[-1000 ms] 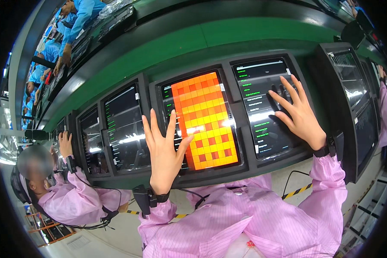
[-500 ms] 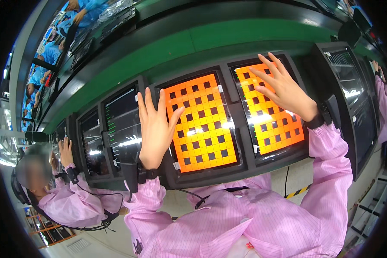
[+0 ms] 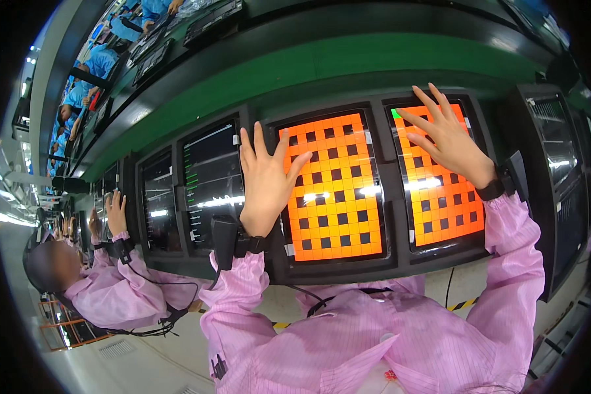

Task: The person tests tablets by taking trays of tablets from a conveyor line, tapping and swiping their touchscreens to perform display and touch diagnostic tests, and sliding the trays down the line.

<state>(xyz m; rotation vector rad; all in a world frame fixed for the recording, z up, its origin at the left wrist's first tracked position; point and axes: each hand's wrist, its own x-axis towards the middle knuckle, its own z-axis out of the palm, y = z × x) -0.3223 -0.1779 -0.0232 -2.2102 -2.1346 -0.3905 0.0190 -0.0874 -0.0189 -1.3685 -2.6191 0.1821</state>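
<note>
Two flat touch screens lie side by side in black frames, each lit with an orange grid dotted with black squares: the left screen [image 3: 335, 226] and the right screen [image 3: 443, 217]. My left hand [image 3: 267, 184] is spread at the left screen's upper left edge, its thumb reaching over the grid. Over the upper part of the right screen spreads my right hand [image 3: 450, 144], covering some of its squares. A green square [image 3: 396, 113] shows at that screen's top left corner. Neither hand holds anything. Whether the fingertips touch the glass, I cannot tell.
To the left are dark screens [image 3: 211, 180] with green marks along one edge. A co-worker's hand [image 3: 116, 211] rises beyond them. More dark panels [image 3: 558, 154] stand at the right. A green strip [image 3: 295, 72] runs behind the frames, and people in blue work at far left.
The scene has shifted right in view. Both grids have turned from yellow-orange to deeper orange, and a green corner square now shows on the right screen. Both hands stay spread near the screens.
</note>
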